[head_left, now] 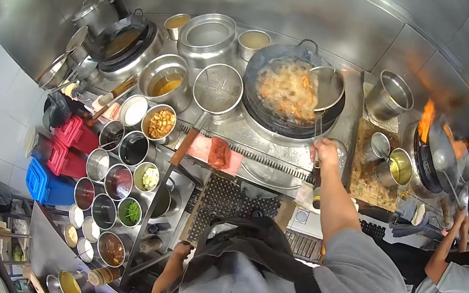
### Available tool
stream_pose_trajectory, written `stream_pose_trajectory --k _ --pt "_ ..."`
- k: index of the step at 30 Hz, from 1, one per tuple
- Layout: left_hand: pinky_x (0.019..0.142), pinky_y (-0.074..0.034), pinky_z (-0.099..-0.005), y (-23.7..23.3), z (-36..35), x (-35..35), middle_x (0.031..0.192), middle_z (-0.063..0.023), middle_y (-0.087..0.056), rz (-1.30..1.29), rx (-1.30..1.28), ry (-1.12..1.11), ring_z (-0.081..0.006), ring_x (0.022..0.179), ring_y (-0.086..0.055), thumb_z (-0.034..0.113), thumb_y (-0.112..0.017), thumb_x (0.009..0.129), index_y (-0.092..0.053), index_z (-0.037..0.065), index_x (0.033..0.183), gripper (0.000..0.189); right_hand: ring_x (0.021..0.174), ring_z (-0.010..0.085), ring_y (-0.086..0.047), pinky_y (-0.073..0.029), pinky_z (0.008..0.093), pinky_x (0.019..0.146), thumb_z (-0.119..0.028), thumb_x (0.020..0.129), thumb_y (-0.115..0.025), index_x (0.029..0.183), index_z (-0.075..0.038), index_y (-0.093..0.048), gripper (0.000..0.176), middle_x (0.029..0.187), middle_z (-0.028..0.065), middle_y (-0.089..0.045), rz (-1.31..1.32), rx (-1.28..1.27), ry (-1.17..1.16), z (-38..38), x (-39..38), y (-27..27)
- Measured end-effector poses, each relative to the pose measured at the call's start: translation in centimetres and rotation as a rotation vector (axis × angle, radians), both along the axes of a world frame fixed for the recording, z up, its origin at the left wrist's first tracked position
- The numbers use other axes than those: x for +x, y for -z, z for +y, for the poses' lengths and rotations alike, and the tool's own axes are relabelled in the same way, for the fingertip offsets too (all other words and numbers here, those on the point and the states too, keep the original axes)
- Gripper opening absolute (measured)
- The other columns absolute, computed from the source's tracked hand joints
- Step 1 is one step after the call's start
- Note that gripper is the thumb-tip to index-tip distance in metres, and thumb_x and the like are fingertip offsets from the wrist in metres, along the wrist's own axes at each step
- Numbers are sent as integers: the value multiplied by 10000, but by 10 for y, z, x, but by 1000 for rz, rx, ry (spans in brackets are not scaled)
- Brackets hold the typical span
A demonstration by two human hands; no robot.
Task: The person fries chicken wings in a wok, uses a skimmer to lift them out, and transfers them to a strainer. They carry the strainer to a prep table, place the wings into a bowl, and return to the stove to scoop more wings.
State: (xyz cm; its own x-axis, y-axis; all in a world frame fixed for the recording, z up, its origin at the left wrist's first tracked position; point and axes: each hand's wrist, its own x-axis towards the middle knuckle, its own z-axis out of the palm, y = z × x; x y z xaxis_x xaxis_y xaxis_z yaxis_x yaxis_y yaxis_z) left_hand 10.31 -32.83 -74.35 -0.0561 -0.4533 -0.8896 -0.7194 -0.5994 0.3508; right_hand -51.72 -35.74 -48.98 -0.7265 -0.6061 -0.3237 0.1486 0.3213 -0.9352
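Observation:
My right hand (326, 152) is closed round the handle of a round, long-handled skimmer (327, 89). The skimmer's head rests inside the right side of a large wok (261, 66) on the burner. In the wok, pieces of orange-brown food (288, 90) fry in bubbling, foamy oil. My left hand (183, 250) hangs low beside my apron with its fingers curled; what they hold, if anything, is hidden. To the left of the wok, a wire strainer (218, 88) with a wooden handle lies across a pot.
Pots of seasonings and chopped ingredients (122, 180) stand on the left rack. A red cloth (220, 154) lies at the stove's front edge. On the right, flames (426, 121) rise beside another wok (445, 146), where a co-worker (452, 279) holds a ladle.

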Motion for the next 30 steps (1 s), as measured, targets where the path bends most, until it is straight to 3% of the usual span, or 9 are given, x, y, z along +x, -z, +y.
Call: stream_pose_trajectory --k 3,7,11,13,19,22,25,28,30 --pt "546 -499 -339 -31 -28 15 879 -144 -656 12 -319 332 -219 687 -621 167 -663 713 -596 34 1088 404 416 203 -493 -378 339 354 -36 841 -516 798 33 -552 88 601 112 -544 -115 -85 -6 -23 21 3" --pt "569 -509 -345 -55 -46 38 860 -160 -661 -103 -212 128 -224 682 -631 198 -663 714 -601 30 1079 406 410 191 -486 -373 324 347 -43 845 -511 790 23 -549 94 598 95 -541 -177 -144 -8 -24 44 -11" --pt "653 -530 -376 -47 -49 71 923 -137 -670 -255 -224 531 -261 791 -659 260 -605 758 -653 60 1002 319 397 178 -469 -362 316 338 -43 844 -513 856 30 -543 80 591 78 -533 -202 -161 -19 1 50 -25" --pt "745 -524 -394 -15 -47 100 1038 -123 -651 -163 -450 1244 -288 892 -643 220 -545 792 -671 88 981 262 392 175 -468 -356 314 332 -51 846 -516 868 31 -533 87 589 81 -535 -142 -137 17 19 54 -39" --pt "843 -484 -424 20 -70 65 1056 -160 -634 -184 -300 1302 -325 1007 -596 334 -540 807 -677 71 959 333 379 171 -490 -377 311 323 -58 829 -529 895 38 -555 119 575 78 -539 -5 37 5 59 31 -58" --pt "822 -488 -415 2 -94 31 987 -179 -649 -33 -234 787 -310 933 -624 333 -598 757 -680 25 885 344 374 171 -489 -384 312 330 -46 821 -517 970 60 -559 188 576 75 -547 113 79 -14 69 17 -69" --pt "744 -516 -405 -11 -113 -21 933 -154 -657 -113 -401 960 -295 878 -634 208 -589 719 -684 55 809 202 373 173 -491 -389 312 335 -39 816 -499 1065 64 -557 276 565 73 -541 257 159 -26 75 9 -87" --pt "694 -508 -384 -23 -110 -55 918 -120 -657 -116 -523 642 -253 849 -642 269 -578 790 -660 51 843 239 379 168 -493 -400 312 357 -51 825 -477 1161 37 -534 353 568 73 -542 414 233 -60 73 -7 -91" --pt "741 -495 -419 -4 -120 -70 963 -122 -648 -109 -600 1295 -289 904 -618 236 -579 760 -658 64 854 211 382 166 -494 -405 311 367 -58 829 -466 1209 24 -523 393 569 72 -543 488 270 -81 72 -21 -82"
